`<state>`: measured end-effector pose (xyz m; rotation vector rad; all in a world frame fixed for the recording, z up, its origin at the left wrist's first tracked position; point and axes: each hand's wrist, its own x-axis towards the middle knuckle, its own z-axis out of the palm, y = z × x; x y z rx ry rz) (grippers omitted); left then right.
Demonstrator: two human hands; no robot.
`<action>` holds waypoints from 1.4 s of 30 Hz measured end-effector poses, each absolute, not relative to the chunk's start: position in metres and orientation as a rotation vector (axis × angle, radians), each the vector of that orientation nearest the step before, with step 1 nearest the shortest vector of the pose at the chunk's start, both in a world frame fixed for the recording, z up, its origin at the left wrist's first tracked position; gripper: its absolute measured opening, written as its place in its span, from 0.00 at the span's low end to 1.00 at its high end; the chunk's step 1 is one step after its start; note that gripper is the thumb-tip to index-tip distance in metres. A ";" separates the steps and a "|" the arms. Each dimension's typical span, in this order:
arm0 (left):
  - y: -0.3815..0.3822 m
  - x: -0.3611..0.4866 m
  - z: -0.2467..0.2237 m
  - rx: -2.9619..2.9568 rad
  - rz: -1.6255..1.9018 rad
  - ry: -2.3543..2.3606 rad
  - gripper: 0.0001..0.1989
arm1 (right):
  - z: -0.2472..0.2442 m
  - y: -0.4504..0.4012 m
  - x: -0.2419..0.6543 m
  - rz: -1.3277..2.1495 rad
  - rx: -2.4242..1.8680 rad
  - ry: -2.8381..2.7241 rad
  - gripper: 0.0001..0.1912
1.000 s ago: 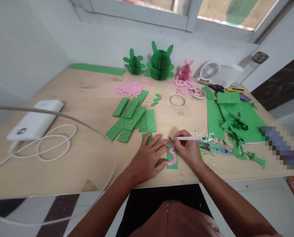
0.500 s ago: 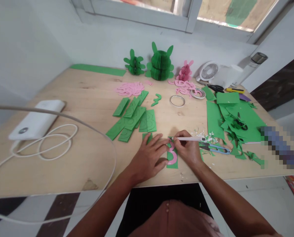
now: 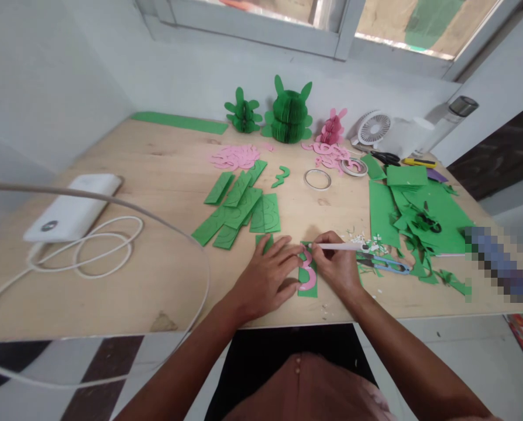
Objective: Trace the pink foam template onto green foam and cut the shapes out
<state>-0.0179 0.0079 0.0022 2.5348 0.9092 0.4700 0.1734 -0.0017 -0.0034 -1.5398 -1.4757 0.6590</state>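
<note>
Near the bench's (image 3: pixel 253 326) front edge, the pink curved paper cutout (image 3: pixel 312 278) on the green paper strip (image 3: pixel 312 293) is best steadied by the open, spread left hand (image 3: pixel 264 283). The slim white pen (image 3: pixel 343 246), pinched in the right hand (image 3: pixel 337 268), is best guided closely around its outline; the tip seems partly hidden.

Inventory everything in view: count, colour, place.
Table: one, tan, beneath
Pen: one, white, front
Curved cutout: one, pink, front
Strips: several, green, centre
Squiggle: one, green, centre
Loose cutouts: many, pink, rear
Paper figures: two green, one pink, rear
Rings: two, silvery, centre
Fan, bottle: one each, pale, rear
Tools: two, black, right
Cutter: one, yellow, rear
Snips: one, blue, right
Sheets, scraps: many, green, right
Power bank: one, white, left
Cabling: uncounted, white, left
Window: one, white, rear
Left hand, right hand: two, front
</note>
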 end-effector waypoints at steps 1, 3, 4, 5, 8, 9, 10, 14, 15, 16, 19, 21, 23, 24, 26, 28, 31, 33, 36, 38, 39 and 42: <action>0.008 -0.018 0.002 2.535 0.476 0.908 0.14 | -0.004 -0.002 0.173 0.657 -1.540 -1.477 0.03; 0.008 -0.018 0.001 2.534 0.483 0.905 0.14 | -0.004 -0.003 0.173 0.643 -1.546 -1.480 0.03; 0.008 -0.018 0.001 2.532 0.484 0.902 0.14 | -0.004 -0.004 0.173 0.633 -1.550 -1.481 0.03; 0.008 -0.018 0.001 2.529 0.486 0.901 0.14 | -0.004 -0.004 0.173 0.624 -1.553 -1.481 0.03; 0.008 -0.018 0.001 2.525 0.488 0.898 0.14 | -0.005 -0.005 0.174 0.608 -1.561 -1.482 0.02; 0.008 -0.018 0.001 2.526 0.491 0.897 0.14 | -0.005 -0.005 0.174 0.608 -1.565 -1.482 0.02; 0.008 -0.018 0.001 2.526 0.492 0.895 0.14 | -0.005 -0.004 0.175 0.607 -1.568 -1.482 0.02; 0.008 -0.018 0.001 2.527 0.490 0.898 0.15 | -0.006 -0.004 0.175 0.593 -1.577 -1.485 0.03; 0.008 -0.018 0.001 2.529 0.492 0.898 0.15 | -0.006 -0.004 0.175 0.590 -1.580 -1.487 0.03; 0.008 -0.018 0.001 2.532 0.495 0.896 0.15 | -0.006 -0.004 0.175 0.590 -1.583 -1.488 0.03; 0.008 -0.018 0.001 2.536 0.502 0.891 0.14 | -0.004 -0.004 0.175 0.587 -1.590 -1.485 0.03; 0.008 -0.018 0.002 2.538 0.502 0.892 0.15 | -0.003 -0.005 0.174 0.576 -1.593 -1.487 0.03; 0.008 -0.018 0.002 2.540 0.506 0.891 0.15 | -0.002 -0.005 0.174 0.565 -1.596 -1.494 0.04; 0.008 -0.018 0.002 2.541 0.506 0.889 0.15 | -0.002 -0.005 0.174 0.562 -1.595 -1.498 0.04; 0.008 -0.018 0.001 2.539 0.506 0.891 0.15 | -0.002 -0.006 0.174 0.561 -1.594 -1.503 0.04; 0.008 -0.018 0.001 2.536 0.501 0.895 0.16 | -0.002 -0.006 0.174 0.561 -1.593 -1.497 0.04; 0.008 -0.018 0.001 2.533 0.495 0.897 0.17 | -0.002 -0.006 0.173 0.565 -1.585 -1.474 0.04; 0.008 -0.018 0.001 2.533 0.493 0.896 0.19 | -0.002 -0.006 0.173 0.561 -1.580 -1.462 0.03; 0.007 -0.018 0.000 2.541 0.494 0.897 0.22 | -0.003 -0.005 0.174 0.553 -1.580 -1.461 0.03; 0.007 -0.018 -0.001 2.550 0.496 0.897 0.23 | -0.004 -0.005 0.174 0.555 -1.586 -1.463 0.03; 0.007 -0.018 -0.001 2.554 0.495 0.897 0.23 | -0.005 -0.005 0.174 0.558 -1.588 -1.463 0.04; 0.007 -0.018 -0.001 2.560 0.487 0.898 0.24 | -0.006 -0.005 0.174 0.562 -1.586 -1.465 0.04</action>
